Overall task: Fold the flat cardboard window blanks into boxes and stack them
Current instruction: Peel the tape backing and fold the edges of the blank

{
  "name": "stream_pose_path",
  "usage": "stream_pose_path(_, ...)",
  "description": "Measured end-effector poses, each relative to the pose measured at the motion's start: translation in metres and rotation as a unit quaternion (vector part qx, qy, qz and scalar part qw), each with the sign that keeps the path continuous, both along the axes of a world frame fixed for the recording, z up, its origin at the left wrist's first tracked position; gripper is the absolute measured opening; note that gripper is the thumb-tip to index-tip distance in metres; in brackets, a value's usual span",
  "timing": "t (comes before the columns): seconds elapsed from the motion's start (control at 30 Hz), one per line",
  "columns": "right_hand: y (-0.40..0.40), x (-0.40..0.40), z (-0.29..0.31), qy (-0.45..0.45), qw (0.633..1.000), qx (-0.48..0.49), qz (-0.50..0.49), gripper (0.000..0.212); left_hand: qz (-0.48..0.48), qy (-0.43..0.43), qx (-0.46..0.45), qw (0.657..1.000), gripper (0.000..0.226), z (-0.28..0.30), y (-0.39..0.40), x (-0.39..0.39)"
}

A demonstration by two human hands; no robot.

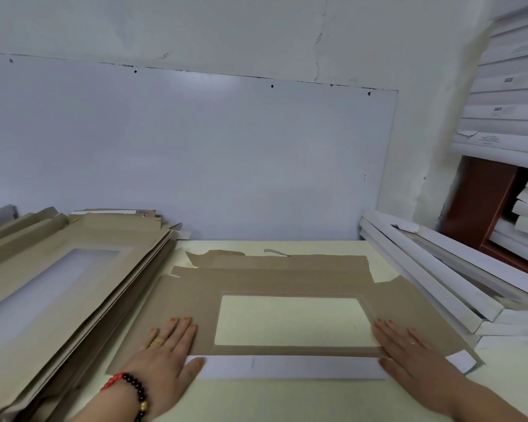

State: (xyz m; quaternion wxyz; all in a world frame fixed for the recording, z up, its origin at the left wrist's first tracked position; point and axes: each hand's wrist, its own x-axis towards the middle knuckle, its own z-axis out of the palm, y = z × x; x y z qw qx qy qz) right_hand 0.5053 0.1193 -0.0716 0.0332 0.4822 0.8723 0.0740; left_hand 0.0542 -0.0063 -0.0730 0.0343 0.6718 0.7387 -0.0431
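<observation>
Head view, blank: One flat brown window blank (pixel 287 278) lies on the pale table (pixel 287 400), right in front of the person. Its window hole shows the table through it.
Head view, near flap: The long flap (pixel 290 367) on the near edge is folded up over the blank, white side showing.
Head view, left hand: The left hand (pixel 168 351) lies flat, fingers straight and close together, pressing on the blank left of the window. The thumb touches the end of the white flap.
Head view, right hand: The right hand (pixel 409 351) lies flat too, fingers straight, pressing on the blank right of the window.
Head view, piles: More brown flat blanks (pixel 73 269) sit in a pile on the left. White folded boxes (pixel 439 281) are stacked on the right.
Step now: It looks like pressing the fold line of the near flap.
How to do it well: Push down the same with both hands. Keep the blank from sliding. Rub along the whole fold so the line is sharp and straight.
</observation>
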Motion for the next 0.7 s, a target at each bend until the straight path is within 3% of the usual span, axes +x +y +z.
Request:
stream_pose_path(0.2,0.005,0.013,-0.003,0.043,0.996,-0.013,-0.071,0.057,0.059,-0.015,0.027,0.998,0.069,-0.003,-0.001,-0.001)
stream_pose_path(0.37,-0.016,0.01,0.007,0.098,0.989,0.069,-0.084,0.047,0.134,0.019,0.104,0.985,0.065,0.009,-0.007,0.012)
stream_pose_path(0.47,-0.028,0.015,0.017,0.089,0.991,0.073,-0.061,0.041,0.029,0.027,0.199,0.979,0.036,0.021,-0.017,0.026)
stream_pose_path(0.53,-0.032,0.025,0.013,0.134,0.987,0.077,-0.042,0.05,-0.013,0.046,0.235,0.971,0.013,0.019,-0.023,0.042)
stream_pose_path(0.6,-0.037,0.028,0.014,0.134,0.986,0.093,-0.023,0.049,-0.029,0.012,0.194,0.98,0.034,0.014,-0.025,0.059)
stream_pose_path(0.67,-0.04,0.032,0.022,0.123,0.986,0.108,0.019,0.022,-0.043,0.009,0.183,0.982,0.041,0.011,-0.025,0.072)
stream_pose_path(0.7,-0.038,0.032,0.025,0.087,0.989,0.118,0.015,0.036,-0.049,0.017,0.178,0.983,0.039,0.014,-0.024,0.076)
